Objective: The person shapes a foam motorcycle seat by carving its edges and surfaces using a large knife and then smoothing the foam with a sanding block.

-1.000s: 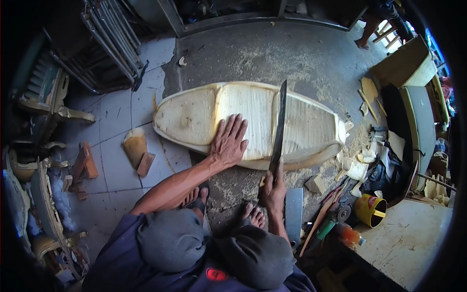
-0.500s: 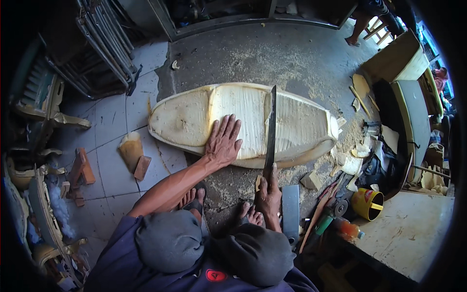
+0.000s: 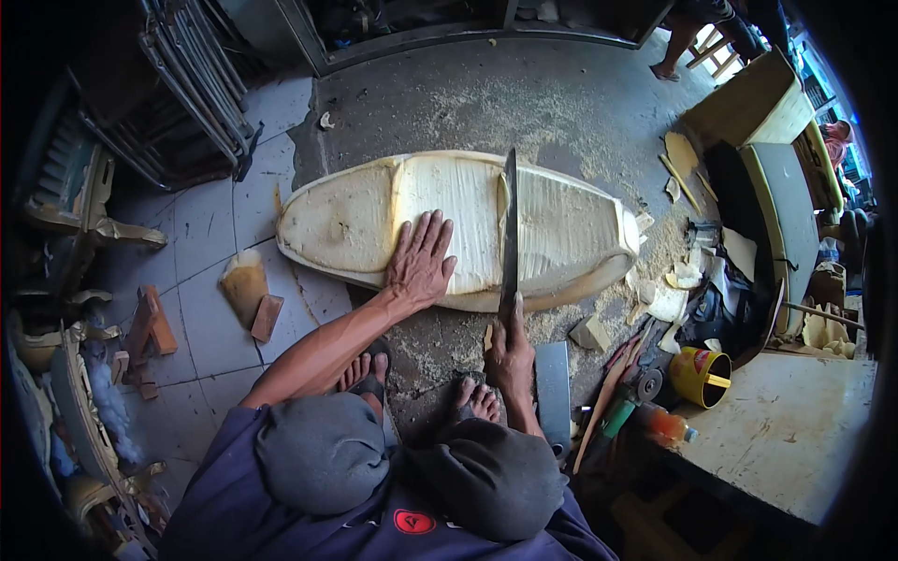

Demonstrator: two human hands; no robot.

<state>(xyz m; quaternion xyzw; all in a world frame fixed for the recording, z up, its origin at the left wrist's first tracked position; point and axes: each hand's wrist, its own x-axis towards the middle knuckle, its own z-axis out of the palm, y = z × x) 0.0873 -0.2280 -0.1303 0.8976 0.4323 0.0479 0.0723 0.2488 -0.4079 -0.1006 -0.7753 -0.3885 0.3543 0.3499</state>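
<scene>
A long foam motorcycle seat cushion point(image 3: 449, 215), cream and yellowish, lies across the floor in front of me, its rounded end at the left. Cut ridges run over its middle and right parts. My left hand point(image 3: 421, 266) rests on the cushion's near middle, palm down and fingers stretched out. In my right hand point(image 3: 512, 360) is the handle of a long, dark-bladed knife point(image 3: 510, 224), fingers wrapped round it. The blade points away from me and lies over the cushion at the step right of the middle; how deep its edge sits is hidden.
Foam crumbs and scraps point(image 3: 669, 304) litter the floor. At the right are an angle grinder point(image 3: 645, 385), a yellow tin point(image 3: 700, 377) and a pale board point(image 3: 772, 425). A grey metal bar point(image 3: 553, 393) lies by my right forearm. Stacked metal chairs point(image 3: 192, 93) stand far left.
The whole view has shifted slightly. My right hand and the knife have moved a little away from me along the cushion. My left hand stays in the same place on the foam.
</scene>
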